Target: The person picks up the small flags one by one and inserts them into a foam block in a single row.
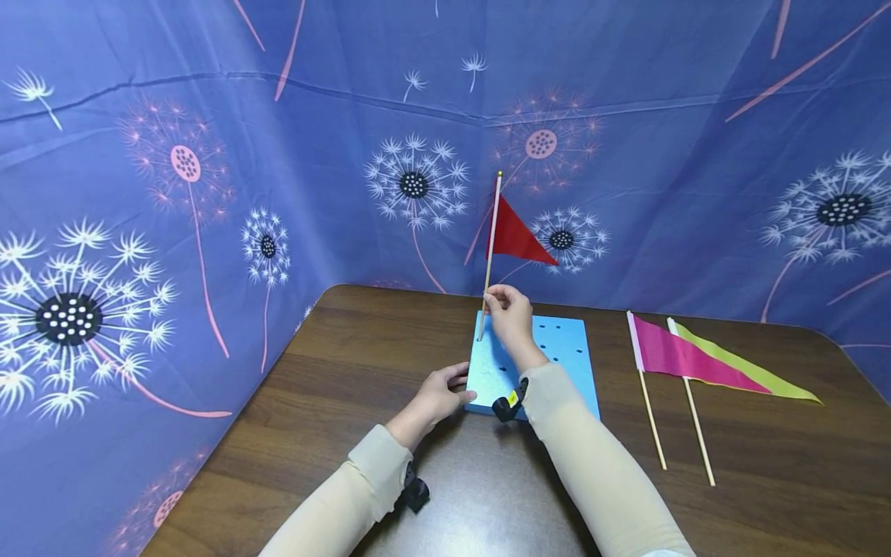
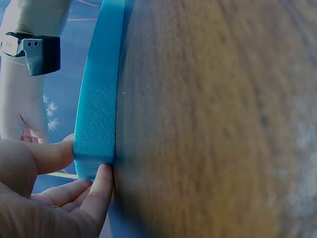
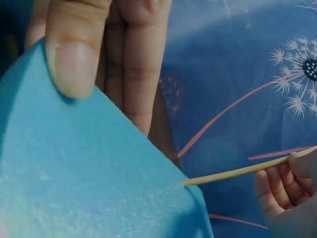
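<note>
A red triangular flag (image 1: pixel 517 234) stands nearly upright, its wooden stick (image 3: pixel 233 174) set in a hole near the far left corner of a light-blue foam board (image 1: pixel 572 367). My right hand (image 1: pixel 511 319) pinches that stick low down, between thumb and fingertips, a little above the board. At the board's near left corner, my left hand (image 1: pixel 437 396) grips the edge. Its thumb (image 3: pixel 75 69) presses on the top face while the other fingers (image 2: pixel 99 193) lie along the side. Several small holes dot the board, some of them hidden by the right forearm.
To the right of the board, a pink flag (image 1: pixel 668 350) and a yellow-green flag (image 1: pixel 786 385) lie partly overlapped on the brown wooden table (image 1: pixel 334 371). A blue dandelion-print cloth (image 1: pixel 320 155) hangs behind the table and along its left side.
</note>
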The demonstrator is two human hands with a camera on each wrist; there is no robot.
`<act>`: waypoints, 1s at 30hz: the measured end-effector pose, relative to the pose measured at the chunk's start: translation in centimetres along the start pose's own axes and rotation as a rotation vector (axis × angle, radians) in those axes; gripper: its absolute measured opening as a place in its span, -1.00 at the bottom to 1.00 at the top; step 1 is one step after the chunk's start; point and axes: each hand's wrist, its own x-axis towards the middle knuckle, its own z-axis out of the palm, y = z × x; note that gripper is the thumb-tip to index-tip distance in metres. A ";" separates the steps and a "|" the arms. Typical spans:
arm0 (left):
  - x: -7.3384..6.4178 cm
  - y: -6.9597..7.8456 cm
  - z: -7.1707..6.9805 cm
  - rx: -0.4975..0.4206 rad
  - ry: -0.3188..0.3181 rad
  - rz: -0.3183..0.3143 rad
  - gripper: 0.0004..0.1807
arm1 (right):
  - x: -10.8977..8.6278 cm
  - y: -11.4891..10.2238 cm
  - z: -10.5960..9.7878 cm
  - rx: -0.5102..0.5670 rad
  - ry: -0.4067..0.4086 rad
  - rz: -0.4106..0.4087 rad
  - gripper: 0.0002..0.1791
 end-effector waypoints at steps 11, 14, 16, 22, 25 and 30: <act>0.4 -0.3 0.1 0.007 0.006 -0.002 -0.41 | -0.4 0.9 0.2 -0.058 -0.017 -0.001 -0.86; 0.4 -0.3 0.1 0.011 0.007 -0.006 -0.41 | -0.3 0.9 0.2 -0.068 -0.020 -0.010 -0.85; 0.4 -0.3 0.1 0.014 0.004 -0.008 -0.40 | -0.2 1.0 0.3 -0.079 -0.023 -0.007 -0.84; 0.5 -0.3 0.1 0.015 -0.007 -0.008 -0.40 | 0.0 1.2 0.3 -0.129 -0.036 0.002 -0.80; 0.4 -0.3 0.1 0.014 -0.008 -0.014 -0.40 | 0.1 1.3 0.4 -0.144 -0.047 -0.002 -0.80; 0.4 -0.3 0.1 0.013 -0.006 -0.026 -0.40 | 0.3 1.5 0.4 -0.150 -0.054 -0.004 -0.80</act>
